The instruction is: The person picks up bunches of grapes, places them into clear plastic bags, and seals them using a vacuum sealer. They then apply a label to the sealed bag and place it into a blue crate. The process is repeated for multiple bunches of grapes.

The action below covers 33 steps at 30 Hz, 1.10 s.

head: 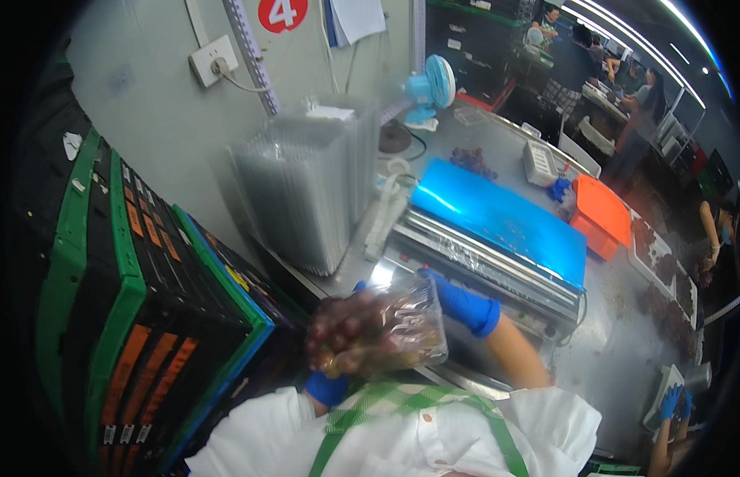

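Dark red grapes (346, 328), blurred, fill a clear plastic container (432, 340) held tilted in front of my apron. My right hand (468, 304), in a blue glove, grips the container's far right edge. Below the grapes on the left, the blue glove of my left hand (326, 387) shows at the wrist; most of it is hidden behind the fruit. A film-wrapping machine (465, 262) with a shiny blue plate (495, 220) stands just beyond the container.
Tall stacks of clear containers (292, 197) stand by the wall, near a small blue fan (429, 89). Black crates with green rims (125, 238) line my left. An orange bin (602, 214) and loose grapes (668, 316) lie right. A co-worker's blue-gloved hands (674, 402) are at lower right.
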Available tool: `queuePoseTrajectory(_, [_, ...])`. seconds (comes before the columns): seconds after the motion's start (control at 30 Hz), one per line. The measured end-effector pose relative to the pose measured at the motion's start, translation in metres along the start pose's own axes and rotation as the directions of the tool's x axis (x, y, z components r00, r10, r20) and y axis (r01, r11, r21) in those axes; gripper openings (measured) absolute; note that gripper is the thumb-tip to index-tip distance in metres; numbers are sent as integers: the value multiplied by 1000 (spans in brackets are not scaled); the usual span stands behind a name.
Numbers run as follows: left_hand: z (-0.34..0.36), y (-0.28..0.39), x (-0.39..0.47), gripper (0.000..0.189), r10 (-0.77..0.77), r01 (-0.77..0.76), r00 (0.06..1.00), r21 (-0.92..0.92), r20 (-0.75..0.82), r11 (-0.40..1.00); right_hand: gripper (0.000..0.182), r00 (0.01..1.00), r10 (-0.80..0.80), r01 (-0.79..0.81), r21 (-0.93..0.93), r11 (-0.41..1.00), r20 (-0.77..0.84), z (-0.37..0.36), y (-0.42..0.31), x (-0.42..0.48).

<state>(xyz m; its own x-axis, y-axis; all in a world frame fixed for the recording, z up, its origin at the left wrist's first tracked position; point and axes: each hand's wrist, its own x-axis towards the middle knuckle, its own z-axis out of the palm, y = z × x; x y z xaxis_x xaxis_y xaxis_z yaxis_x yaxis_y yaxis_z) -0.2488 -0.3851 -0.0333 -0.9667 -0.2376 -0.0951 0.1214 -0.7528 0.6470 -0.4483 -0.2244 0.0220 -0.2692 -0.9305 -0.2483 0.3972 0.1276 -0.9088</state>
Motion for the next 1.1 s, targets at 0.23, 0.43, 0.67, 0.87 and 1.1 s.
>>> queuePoseTrajectory(0.23, [-9, 28, 0, 49, 53, -52, 997, 19, -58, 998, 27, 505, -795, 657, -746, 103, 335, 73, -136, 129])
queuePoseTrajectory(0.43, [-10, 33, 10, 47, 3, -3, 1000, 38, -24, 999, 33, 875, -424, 229, -972, -60, 233, 108, -157, 222])
queuePoseTrajectory(0.67, [-18, 45, 11, 45, -9, 11, 999, 52, -41, 999, 31, 900, -409, 111, -987, -119, 151, 112, -153, 249])
queuePoseTrajectory(0.87, [-14, 51, 17, 44, -33, 35, 999, 85, -28, 996, 21, 805, -591, 110, -991, 70, 48, 106, -168, 246])
queuePoseTrajectory(1.1, [-6, 50, 25, 43, -41, 42, 999, 87, -12, 995, 19, 533, -823, 556, -651, 517, -198, 58, -222, 128])
